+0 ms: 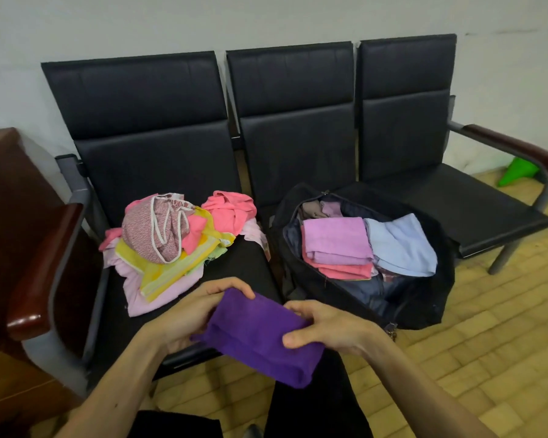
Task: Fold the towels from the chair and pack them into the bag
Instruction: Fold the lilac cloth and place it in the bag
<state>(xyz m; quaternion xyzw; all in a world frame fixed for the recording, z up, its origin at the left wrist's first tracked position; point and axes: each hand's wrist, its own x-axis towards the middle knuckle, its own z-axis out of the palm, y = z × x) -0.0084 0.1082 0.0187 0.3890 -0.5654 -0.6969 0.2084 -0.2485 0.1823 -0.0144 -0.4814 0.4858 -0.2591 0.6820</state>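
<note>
A folded purple towel (260,336) is held in front of me, above the front edge of the left seat. My left hand (190,311) grips its left end and my right hand (326,330) pinches its right end. A loose pile of unfolded towels (174,245), pink, yellow and patterned, lies on the left seat of the black chair row (159,99). The open black bag (424,298) stands on the middle seat. Inside it lie a folded lilac towel (336,238), a pink towel (345,270) under it and a light blue towel (402,245).
A dark wooden cabinet (10,191) stands left of the chair row. The right seat (475,207) is bare, with a wooden armrest (516,150) beside it. A green object (516,175) lies on the tiled floor by the wall. My dark trouser legs (314,406) show at the bottom.
</note>
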